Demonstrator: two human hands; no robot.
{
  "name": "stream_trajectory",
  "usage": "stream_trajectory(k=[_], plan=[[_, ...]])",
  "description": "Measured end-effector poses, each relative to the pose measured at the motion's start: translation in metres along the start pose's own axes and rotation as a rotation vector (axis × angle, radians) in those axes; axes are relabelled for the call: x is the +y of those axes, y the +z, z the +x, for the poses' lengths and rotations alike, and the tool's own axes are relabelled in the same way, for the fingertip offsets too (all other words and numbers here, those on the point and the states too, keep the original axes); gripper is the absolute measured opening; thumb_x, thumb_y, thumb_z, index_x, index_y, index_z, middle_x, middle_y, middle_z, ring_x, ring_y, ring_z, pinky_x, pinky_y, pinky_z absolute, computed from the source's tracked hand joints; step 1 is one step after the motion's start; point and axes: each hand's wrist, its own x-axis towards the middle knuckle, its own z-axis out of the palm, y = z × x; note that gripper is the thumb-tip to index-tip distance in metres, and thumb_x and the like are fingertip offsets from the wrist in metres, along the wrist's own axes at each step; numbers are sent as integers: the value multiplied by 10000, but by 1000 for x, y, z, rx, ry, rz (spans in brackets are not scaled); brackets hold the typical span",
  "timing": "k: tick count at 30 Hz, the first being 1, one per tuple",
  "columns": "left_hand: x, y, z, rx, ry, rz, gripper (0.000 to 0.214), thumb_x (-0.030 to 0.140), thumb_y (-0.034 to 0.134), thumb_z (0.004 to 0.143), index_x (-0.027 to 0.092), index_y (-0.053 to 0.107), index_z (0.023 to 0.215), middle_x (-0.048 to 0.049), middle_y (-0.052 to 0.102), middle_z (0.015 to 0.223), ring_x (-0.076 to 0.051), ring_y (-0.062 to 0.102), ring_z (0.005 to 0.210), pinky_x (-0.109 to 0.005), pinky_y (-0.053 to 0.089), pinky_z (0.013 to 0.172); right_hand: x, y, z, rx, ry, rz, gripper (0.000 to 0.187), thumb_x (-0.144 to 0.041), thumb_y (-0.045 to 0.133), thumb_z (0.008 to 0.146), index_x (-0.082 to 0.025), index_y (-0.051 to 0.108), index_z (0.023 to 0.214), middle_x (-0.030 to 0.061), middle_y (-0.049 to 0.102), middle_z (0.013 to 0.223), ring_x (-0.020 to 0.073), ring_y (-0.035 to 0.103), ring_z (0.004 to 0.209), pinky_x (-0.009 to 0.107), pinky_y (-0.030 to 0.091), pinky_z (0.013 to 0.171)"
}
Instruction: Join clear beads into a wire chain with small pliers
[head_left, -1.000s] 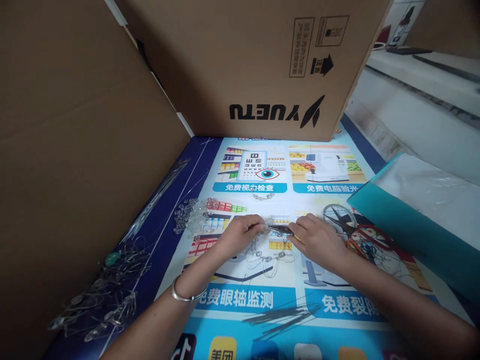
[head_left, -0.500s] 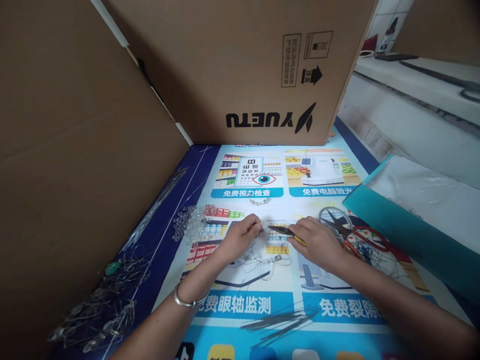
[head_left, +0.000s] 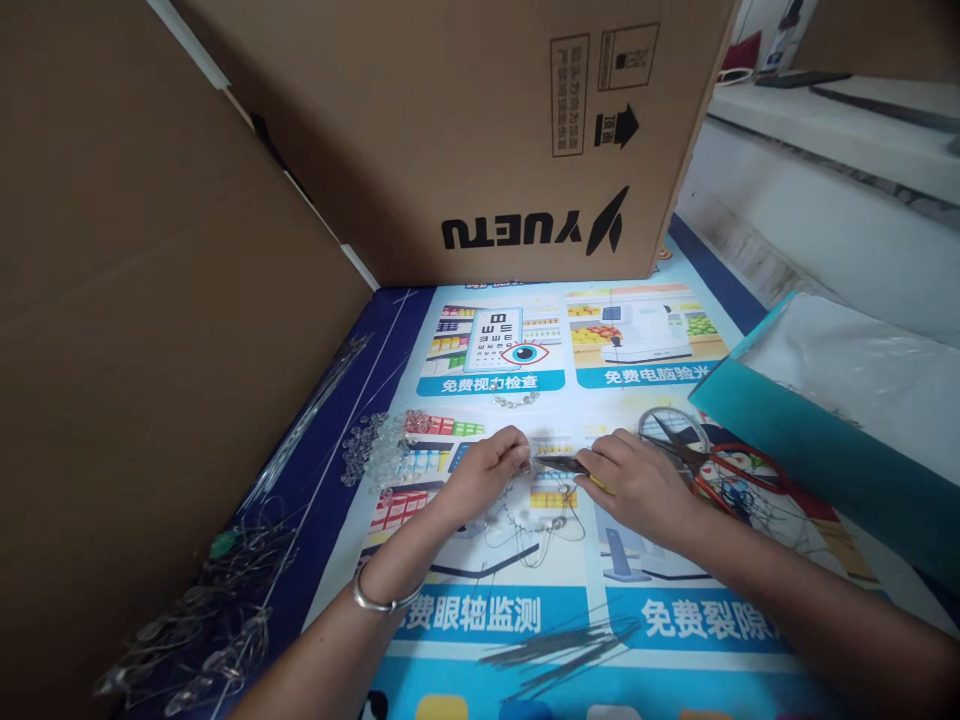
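My left hand [head_left: 486, 474] pinches a thin wire strung with clear beads [head_left: 525, 520], which trails down onto the printed poster [head_left: 525, 610]. My right hand [head_left: 634, 484] is closed around small yellow-handled pliers [head_left: 570, 466] whose dark jaws point left and meet the wire at my left fingertips. A silver bangle [head_left: 379, 598] sits on my left wrist. Both hands rest low over the middle of the poster.
A pile of clear beads [head_left: 375, 445] lies left of my hands, finished wire pieces [head_left: 202, 620] further left. Red-handled scissors [head_left: 712, 465] and tangled wire lie to the right, by a teal box [head_left: 810, 450]. Cut wire pins [head_left: 555, 645] lie in front. Cardboard boxes [head_left: 480, 130] wall the back and left.
Both hands stay at the same spot on the poster, with the pliers' jaws still at the wire. The view has shifted slightly.
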Motion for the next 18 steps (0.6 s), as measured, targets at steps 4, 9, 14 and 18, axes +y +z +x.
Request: stream_trajectory(k=[4, 9, 14, 18], plan=[[1, -1, -1, -27, 10, -7, 200, 304, 391, 892, 187, 523, 797, 34, 556, 689, -99, 477, 635, -196, 351, 607, -1, 2, 1, -3, -25, -55, 247, -312, 431, 903, -167, 604, 1003, 71, 564, 851, 202, 458, 834, 325, 357, 753], [3, -4, -1, -46, 15, -4, 213, 321, 392, 892, 185, 513, 783, 34, 546, 681, -99, 468, 625, -197, 347, 599, -3, 1, 1, -38, -54, -116, 228, -295, 433, 902, -167, 590, 1008, 73, 556, 839, 208, 447, 825, 333, 335, 729], [4, -5, -1, -61, 13, -4, 223, 323, 385, 893, 181, 508, 774, 31, 545, 669, -98, 463, 609, -198, 351, 597, -3, -1, 0, -47, -94, -151, 187, -233, 473, 880, -176, 583, 1020, 68, 558, 826, 210, 451, 820, 333, 326, 703], [6, -6, -2, -82, 11, -3, 211, 303, 379, 891, 180, 511, 783, 22, 578, 699, -103, 490, 632, -200, 364, 613, -1, 0, 0, -26, -104, -89, 196, -260, 477, 883, -172, 595, 1012, 66, 569, 820, 199, 470, 826, 325, 349, 726]])
